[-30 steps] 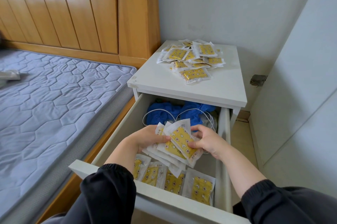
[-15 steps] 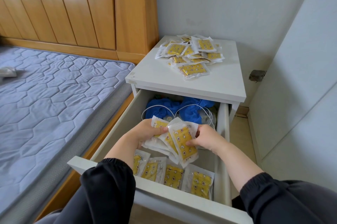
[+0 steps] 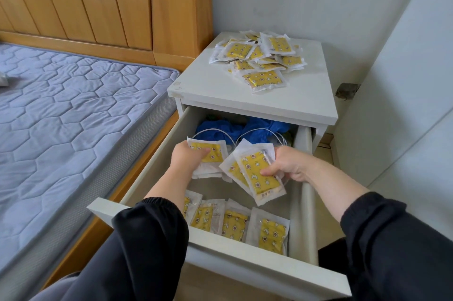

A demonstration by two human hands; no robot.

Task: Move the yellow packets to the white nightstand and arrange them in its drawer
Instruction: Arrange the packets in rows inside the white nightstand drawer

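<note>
Two bare hands reach into the open drawer (image 3: 245,261) of a white nightstand (image 3: 210,87), seen from above. Both arms wear black sleeves (image 3: 147,232) pushed up from the wrists.

The left hand (image 3: 185,160) grips a small stack (image 3: 210,152) of yellow packets in clear, white-edged wrappers. Its thumb is curled over the top packet and its fingers are hidden beneath. This stack hangs over the middle of the drawer, nearer its left wall.

The right hand (image 3: 289,166) pinches a pair (image 3: 253,174) of overlapping packets by their right edge, thumb on top and fingers curled behind. The pair is tilted, its lower end pointing toward the drawer's front edge. It sits just beside the stack. Their white edges overlap in view, and it is unclear whether they touch.

Along the front edge of the drawer a row (image 3: 234,224) of four packets lies side by side, each overlapping the next. The leftmost is partly hidden by the left sleeve.

At the back of the drawer, partly under the nightstand top, lie a crumpled blue cloth (image 3: 261,128) and loops of white cable (image 3: 247,132).

On the nightstand top a loose pile (image 3: 259,58) of many more yellow packets sits toward the back edge, spilling forward to about the middle.

To the left of the nightstand is a bed with a grey quilted mattress (image 3: 61,104) and a wooden headboard (image 3: 98,2).
</note>
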